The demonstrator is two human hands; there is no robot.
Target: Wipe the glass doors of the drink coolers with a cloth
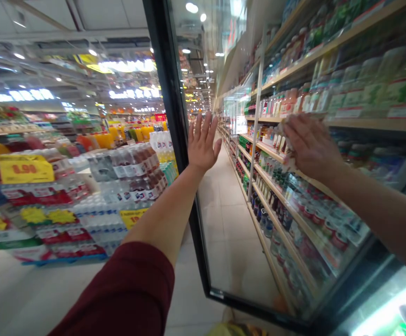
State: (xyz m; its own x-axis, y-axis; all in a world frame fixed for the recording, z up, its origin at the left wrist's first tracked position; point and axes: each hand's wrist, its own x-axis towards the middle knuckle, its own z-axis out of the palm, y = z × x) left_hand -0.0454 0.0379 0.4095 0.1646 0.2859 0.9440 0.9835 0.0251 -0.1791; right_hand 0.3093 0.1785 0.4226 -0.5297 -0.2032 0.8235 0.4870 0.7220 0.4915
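Observation:
My left hand [203,145] lies with fingers spread against the glass door [224,254], close to its black frame [166,84]. Under my right hand [311,148] is a crumpled pale cloth [288,157], pressed to the same pane. Its edges show past my fingertips and above the knuckles; the rest is hidden by the palm. The door stands swung out, and shelves of bottles appear in its glass. A little blur softens my right hand.
To the left stand stacked packs of bottled drinks [136,172] with yellow price signs [26,169]. Pale floor tiles [180,284] run below the door. A brightly lit cooler interior [387,308] shows at lower right.

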